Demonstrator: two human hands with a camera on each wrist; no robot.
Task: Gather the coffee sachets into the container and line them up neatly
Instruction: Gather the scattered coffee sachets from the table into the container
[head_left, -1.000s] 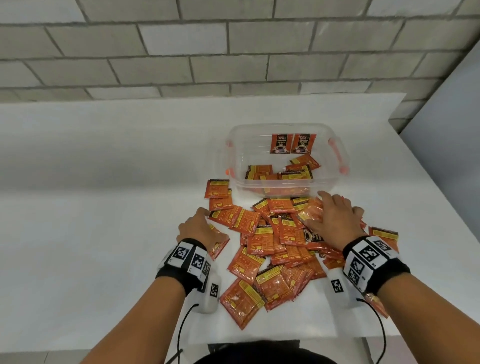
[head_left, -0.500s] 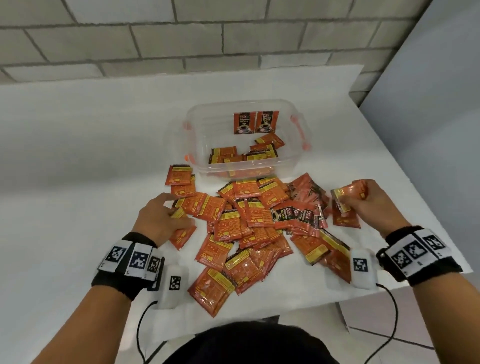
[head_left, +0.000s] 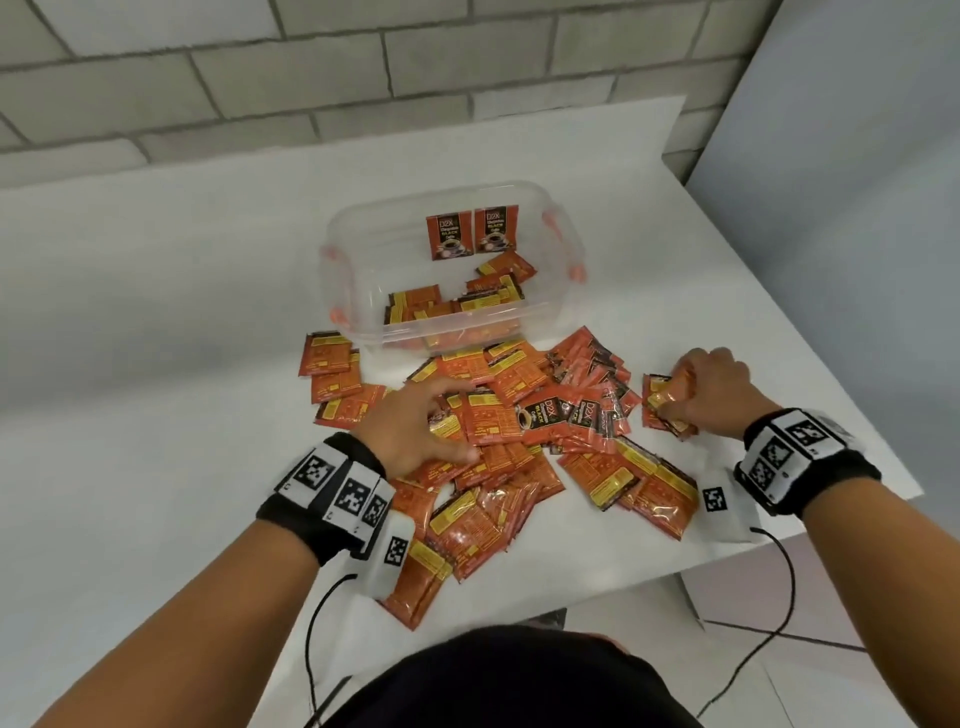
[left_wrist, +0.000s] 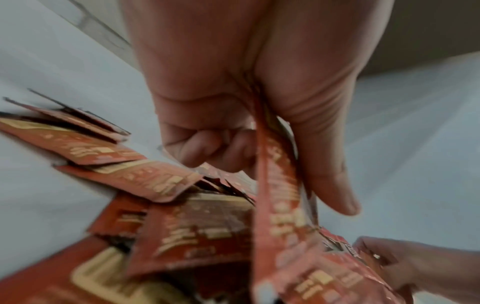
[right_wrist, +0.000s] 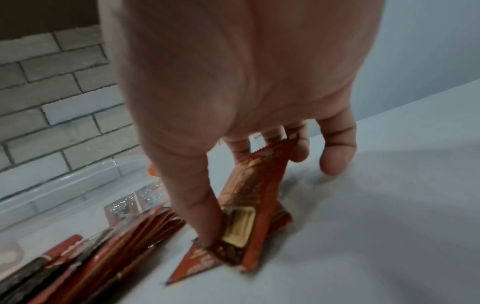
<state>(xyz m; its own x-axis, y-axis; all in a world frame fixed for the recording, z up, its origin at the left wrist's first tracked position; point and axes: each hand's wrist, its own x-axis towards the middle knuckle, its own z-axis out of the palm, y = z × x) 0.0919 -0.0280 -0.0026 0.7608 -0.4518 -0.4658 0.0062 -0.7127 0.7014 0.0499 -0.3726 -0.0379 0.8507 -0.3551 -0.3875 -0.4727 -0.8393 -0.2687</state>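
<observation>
White table (head_left: 156, 322) pushed up to a grey brick wall (head_left: 311, 67) with dark mortar lines. Plain pale blue-grey panel (head_left: 857, 156) on the right, past the table's edge. Light tiled floor (head_left: 779, 649) below the near corner. Even, soft light.

On the desk (head_left: 156, 364), the container (head_left: 363, 234) sits toward the far side, in front of the brick wall (head_left: 363, 62). Inside it, two sachets (head_left: 471, 231) stand against the far wall, others lie on its floor. A loose heap of sachets (head_left: 519, 457) spreads just before it, toward the near edge. A few sachets lie apart to the right.
</observation>
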